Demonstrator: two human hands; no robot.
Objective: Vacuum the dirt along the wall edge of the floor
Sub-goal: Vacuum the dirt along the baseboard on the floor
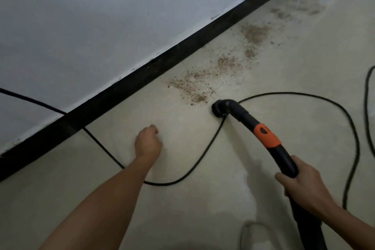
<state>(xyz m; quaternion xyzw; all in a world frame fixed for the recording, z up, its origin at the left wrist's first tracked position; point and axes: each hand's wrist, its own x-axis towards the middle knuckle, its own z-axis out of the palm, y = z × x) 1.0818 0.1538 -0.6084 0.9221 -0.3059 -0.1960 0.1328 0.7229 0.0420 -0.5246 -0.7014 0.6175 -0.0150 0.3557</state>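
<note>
Pale wall (101, 16) (black skirting (162, 63)), beige floor (60, 199)

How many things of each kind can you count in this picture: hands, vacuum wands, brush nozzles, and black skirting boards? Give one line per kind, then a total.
Hands: 2, the left hand loosely curled and free, the right hand gripping the wand
Vacuum wands: 1
Brush nozzles: 1
Black skirting boards: 1
Total: 5

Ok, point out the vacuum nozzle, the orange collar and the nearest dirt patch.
vacuum nozzle (219, 110), head view, round black tip on the floor
orange collar (267, 135), head view, middle of the band
nearest dirt patch (190, 89), head view, centre of the grains
</note>
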